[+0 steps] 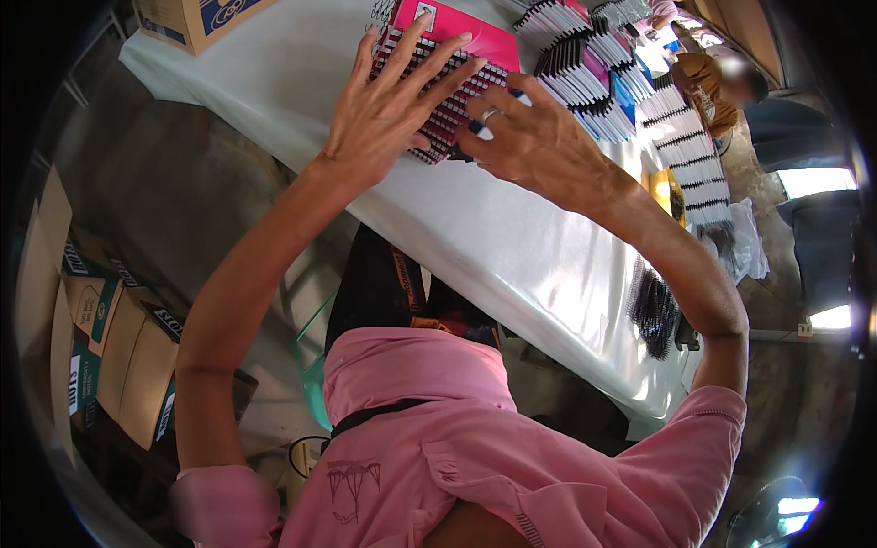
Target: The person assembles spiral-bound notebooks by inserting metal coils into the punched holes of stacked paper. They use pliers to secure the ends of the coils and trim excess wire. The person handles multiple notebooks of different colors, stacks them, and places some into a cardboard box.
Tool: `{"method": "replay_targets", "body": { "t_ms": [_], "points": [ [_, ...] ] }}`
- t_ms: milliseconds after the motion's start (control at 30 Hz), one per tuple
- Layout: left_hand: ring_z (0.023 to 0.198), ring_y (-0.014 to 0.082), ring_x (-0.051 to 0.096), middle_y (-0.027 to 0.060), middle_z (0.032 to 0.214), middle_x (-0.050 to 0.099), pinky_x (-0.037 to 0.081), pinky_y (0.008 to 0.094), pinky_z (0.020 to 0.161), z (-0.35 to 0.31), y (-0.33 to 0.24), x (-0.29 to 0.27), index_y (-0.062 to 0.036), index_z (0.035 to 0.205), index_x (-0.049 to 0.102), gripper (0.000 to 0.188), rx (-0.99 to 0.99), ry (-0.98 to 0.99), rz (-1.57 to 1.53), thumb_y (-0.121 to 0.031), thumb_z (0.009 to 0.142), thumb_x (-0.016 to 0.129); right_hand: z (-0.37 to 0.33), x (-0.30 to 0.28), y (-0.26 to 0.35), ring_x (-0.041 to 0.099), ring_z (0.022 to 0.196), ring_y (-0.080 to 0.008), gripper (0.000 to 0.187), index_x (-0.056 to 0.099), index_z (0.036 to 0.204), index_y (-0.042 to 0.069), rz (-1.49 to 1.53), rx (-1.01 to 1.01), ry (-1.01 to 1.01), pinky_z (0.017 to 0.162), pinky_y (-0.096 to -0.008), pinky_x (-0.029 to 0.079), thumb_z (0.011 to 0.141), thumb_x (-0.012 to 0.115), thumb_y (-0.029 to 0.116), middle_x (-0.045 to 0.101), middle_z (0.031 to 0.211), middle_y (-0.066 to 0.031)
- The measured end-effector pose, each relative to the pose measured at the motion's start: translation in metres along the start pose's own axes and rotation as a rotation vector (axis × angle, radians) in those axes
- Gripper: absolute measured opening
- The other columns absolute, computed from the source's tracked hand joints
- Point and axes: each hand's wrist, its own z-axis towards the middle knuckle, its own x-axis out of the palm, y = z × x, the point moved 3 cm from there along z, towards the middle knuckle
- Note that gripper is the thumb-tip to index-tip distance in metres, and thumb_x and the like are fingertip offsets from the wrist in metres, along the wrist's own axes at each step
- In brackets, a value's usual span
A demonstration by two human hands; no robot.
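Observation:
A stack of spiral-bound notebooks lies at the table's far side, with a bright pink cover (489, 41) on top and its rows of dark coil binding (438, 114) turned toward me. My left hand (384, 105) lies over the stack with its fingers spread across the bindings and the cover. Beside it, at the stack's right end, my right hand (539, 142) is closed round a small blue-and-white hand tool (480, 131). Most of that tool is hidden by the fingers, so its exact kind does not show. A ring is on one right finger.
A white-covered table (548, 247) runs diagonally. Stacked notebooks (580, 73) and a long bound row (696, 151) stand to the right, near loose black coils (653, 310). A cardboard box (196, 23) stands at the far left; more boxes (137, 365) sit low left. Another person (708, 87) is at far right.

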Motion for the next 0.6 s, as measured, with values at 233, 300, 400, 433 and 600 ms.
{"method": "replay_targets", "body": {
  "t_ms": [233, 300, 400, 433, 600],
  "points": [
    [0.144, 0.028, 0.025, -0.0018, 0.155, 0.03, 0.027, 0.058, 0.11, -0.001, -0.003, 0.001, -0.0295, 0.151, 0.032, 0.112, -0.023, -0.008, 0.001, -0.032, 0.052, 0.086, 0.004, 0.011, 0.01, 0.058, 0.108, -0.015, 0.01, 0.071, 0.084, 0.016, -0.009, -0.001, 0.156, 0.097, -0.0342, 0.04, 0.073, 0.071, 0.017, 0.067, 0.091, -0.0006],
    [0.144, 0.0278, 0.025, -0.0015, 0.155, 0.03, 0.027, 0.0577, 0.11, -0.002, -0.003, 0.0, -0.0296, 0.151, 0.032, 0.112, -0.028, -0.004, 0.0, -0.032, 0.052, 0.086, 0.018, 0.015, 0.019, 0.059, 0.104, -0.0163, 0.01, 0.07, 0.081, 0.016, 0.105, 0.2, 0.631, 0.093, -0.0338, 0.042, 0.072, 0.072, 0.016, 0.067, 0.088, -0.0009],
    [0.145, 0.0286, 0.023, 0.0008, 0.157, 0.026, 0.025, 0.0576, 0.112, -0.005, -0.001, 0.003, -0.0256, 0.151, 0.031, 0.103, -0.002, -0.006, -0.057, -0.022, 0.06, 0.08, 0.022, 0.014, 0.02, 0.061, 0.102, -0.0181, 0.015, 0.071, 0.085, 0.014, 0.09, 0.243, 0.703, 0.089, -0.0347, 0.044, 0.07, 0.073, 0.015, 0.067, 0.091, -0.005],
    [0.146, 0.0296, 0.021, 0.0026, 0.158, 0.023, 0.023, 0.058, 0.114, -0.009, 0.002, 0.005, -0.0216, 0.151, 0.03, 0.094, 0.009, 0.004, -0.102, -0.012, 0.069, 0.073, 0.019, 0.011, 0.017, 0.06, 0.104, -0.0179, 0.015, 0.07, 0.086, 0.014, -0.005, 0.186, 0.541, 0.09, -0.0347, 0.044, 0.071, 0.072, 0.015, 0.067, 0.093, -0.0052],
    [0.148, 0.0281, 0.014, 0.0027, 0.16, 0.019, 0.02, 0.0597, 0.116, -0.007, 0.004, 0.012, -0.0176, 0.152, 0.028, 0.078, -0.025, 0.094, -0.212, -0.006, 0.083, 0.062, 0.001, 0.019, 0.009, 0.053, 0.112, -0.0173, 0.019, 0.068, 0.095, 0.014, 0.048, -0.036, 0.082, 0.095, -0.0316, 0.037, 0.076, 0.069, 0.014, 0.064, 0.102, -0.0025]
  ]
}}
